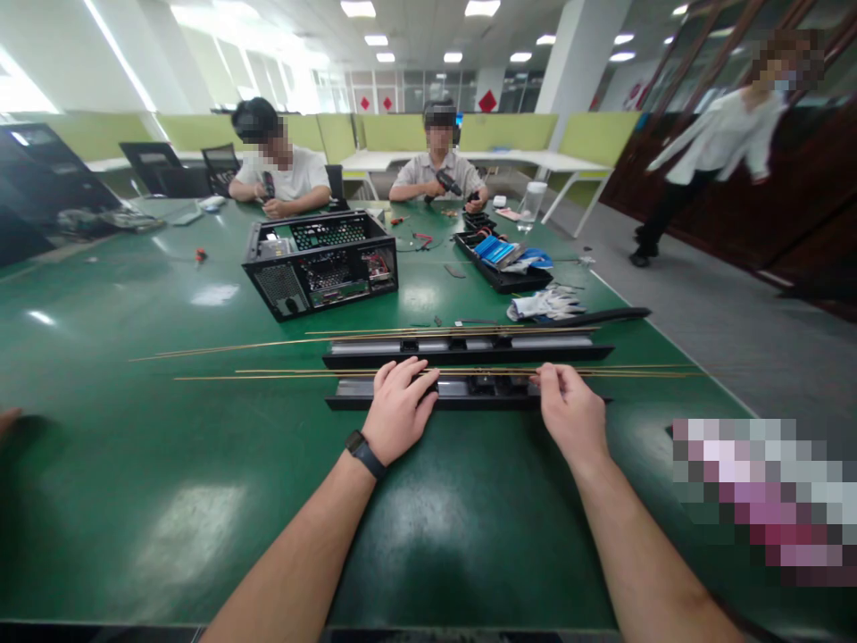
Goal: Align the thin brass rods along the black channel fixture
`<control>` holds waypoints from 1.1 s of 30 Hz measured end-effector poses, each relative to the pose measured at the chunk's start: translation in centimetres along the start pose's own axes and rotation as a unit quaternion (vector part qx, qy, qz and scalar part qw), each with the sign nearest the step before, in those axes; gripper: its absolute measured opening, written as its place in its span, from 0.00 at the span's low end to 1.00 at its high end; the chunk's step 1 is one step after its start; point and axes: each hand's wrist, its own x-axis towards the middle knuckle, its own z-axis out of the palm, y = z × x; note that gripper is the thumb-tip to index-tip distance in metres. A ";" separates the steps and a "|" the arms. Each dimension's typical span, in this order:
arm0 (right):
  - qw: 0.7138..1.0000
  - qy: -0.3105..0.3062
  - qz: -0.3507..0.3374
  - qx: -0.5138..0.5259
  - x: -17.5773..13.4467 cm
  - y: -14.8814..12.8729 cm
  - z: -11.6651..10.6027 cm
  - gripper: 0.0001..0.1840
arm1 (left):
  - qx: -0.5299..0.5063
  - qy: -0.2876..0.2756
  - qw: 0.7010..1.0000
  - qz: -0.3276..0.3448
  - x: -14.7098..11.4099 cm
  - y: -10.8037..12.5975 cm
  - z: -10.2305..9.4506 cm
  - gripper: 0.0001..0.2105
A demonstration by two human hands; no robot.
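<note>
My left hand [402, 406], with a black watch on its wrist, lies with fingers stretched over the nearer black channel-shaped rail [354, 402] and its rods. At the same rail's right part, my right hand [569, 402] has thumb and fingers pinched on a thin brass-coloured rod [220, 376]. Several such rods run lengthwise along the rail and stick out past both ends. Just behind lies a second black rail [375, 359], with more brass-coloured rods [268, 345] along it. Both rails have a pale strip and dark fittings inside; my fingers hide part of the nearer one.
An open black computer case [321, 286] stands beyond the rails. Right of it are a black tray [515, 279] with blue items, white gloves [545, 304] and a clear bottle [532, 207]. Two people sit across the green table [234, 500], one holding a power drill [447, 183]; another person walks at right.
</note>
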 end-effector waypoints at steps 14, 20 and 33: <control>1.000 -0.009 0.003 0.006 0.1 0.2 0.0 0.24 | -0.004 -0.002 1.000 -0.004 0.1 -0.1 0.1 0.16; 1.000 -0.004 -0.007 0.003 0.1 0.2 0.0 0.24 | -0.001 -0.001 1.000 0.001 0.0 -0.1 0.1 0.16; 1.000 -0.011 -0.002 -0.005 0.0 -0.1 -0.1 0.24 | 0.003 0.003 1.000 0.007 0.0 -0.1 0.0 0.16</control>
